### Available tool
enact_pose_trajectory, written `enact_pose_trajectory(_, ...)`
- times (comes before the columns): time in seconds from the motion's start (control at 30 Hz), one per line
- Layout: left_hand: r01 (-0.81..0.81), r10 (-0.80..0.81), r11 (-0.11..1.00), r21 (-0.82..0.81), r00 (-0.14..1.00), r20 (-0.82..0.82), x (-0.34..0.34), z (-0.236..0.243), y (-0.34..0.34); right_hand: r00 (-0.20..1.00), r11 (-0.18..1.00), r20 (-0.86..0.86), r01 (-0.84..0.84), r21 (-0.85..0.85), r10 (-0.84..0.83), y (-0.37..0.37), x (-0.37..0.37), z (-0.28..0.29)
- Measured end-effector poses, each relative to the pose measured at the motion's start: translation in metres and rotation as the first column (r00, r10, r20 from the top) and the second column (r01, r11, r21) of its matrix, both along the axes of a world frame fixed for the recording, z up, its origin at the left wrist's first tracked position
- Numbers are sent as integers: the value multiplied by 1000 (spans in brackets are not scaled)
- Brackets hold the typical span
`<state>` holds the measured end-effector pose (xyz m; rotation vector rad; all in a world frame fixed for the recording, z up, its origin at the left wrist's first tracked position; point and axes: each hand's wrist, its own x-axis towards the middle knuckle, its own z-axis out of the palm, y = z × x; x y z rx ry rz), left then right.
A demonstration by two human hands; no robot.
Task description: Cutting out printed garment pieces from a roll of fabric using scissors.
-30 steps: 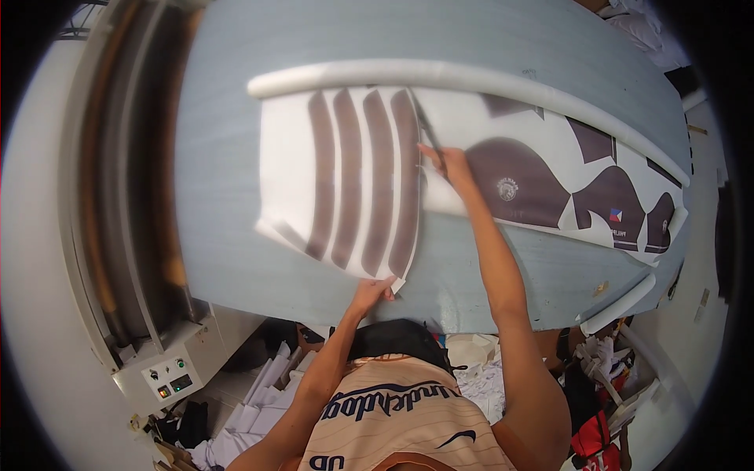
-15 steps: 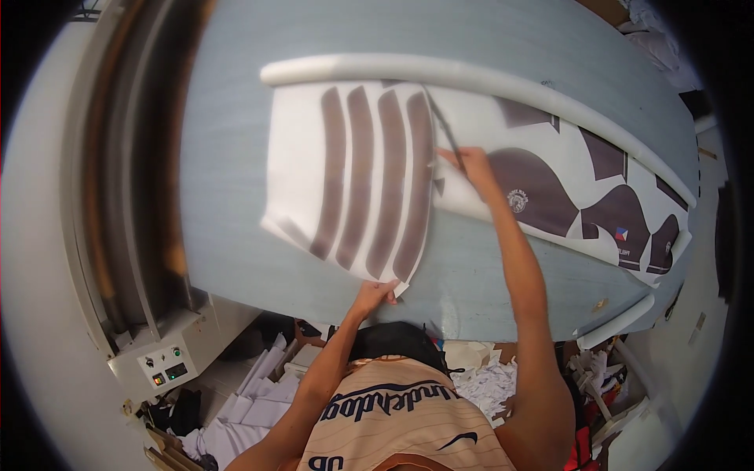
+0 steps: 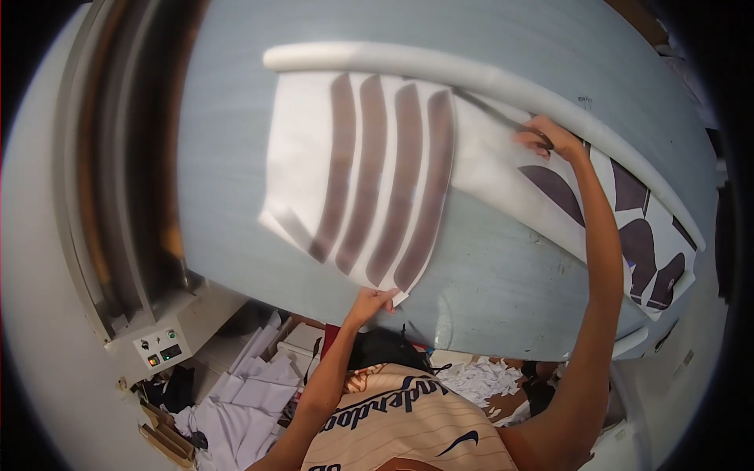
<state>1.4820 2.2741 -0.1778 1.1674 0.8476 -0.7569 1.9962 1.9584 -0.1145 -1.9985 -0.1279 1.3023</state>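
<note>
A translucent white sheet (image 3: pixel 302 149) with four curved dark-brown bands lies on the grey-blue table (image 3: pixel 503 290). My left hand (image 3: pixel 374 304) pinches this sheet's lower corner. To the right, my right hand (image 3: pixel 554 140) grips long dark scissors (image 3: pixel 503 111), blades pointing up-left toward the banded sheet's top. Beneath that hand a second white sheet (image 3: pixel 550 188) carries dark printed garment shapes; its left part looks blank or folded, though blur hides the detail.
A long white roll (image 3: pixel 377 55) runs along the sheets' upper edge. At left stands a roller machine (image 3: pixel 129 196) with a control panel (image 3: pixel 157 349). Below the table are white fabric pieces (image 3: pixel 243 400), paper scraps (image 3: pixel 475 377) and a dark bag (image 3: pixel 377 345).
My right hand with the scissors has moved up and rightward, away from the banded sheet's edge. The view has shifted slightly. My left hand still holds the corner.
</note>
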Motion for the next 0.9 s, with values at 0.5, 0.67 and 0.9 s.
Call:
enact_pose_trajectory(0.5,-57,56,998,0,989,-139,5,-2,5,948,947,-31,-318,-54,316,23,86,22)
enact_pose_trajectory(0.67,8,-4,1000,20,984,-179,17,2,2,944,943,-41,-329,-50,327,31,96,17)
enact_pose_trajectory(0.9,46,-35,998,40,971,-236,5,-6,-5,919,920,-46,-392,-16,390,46,104,12)
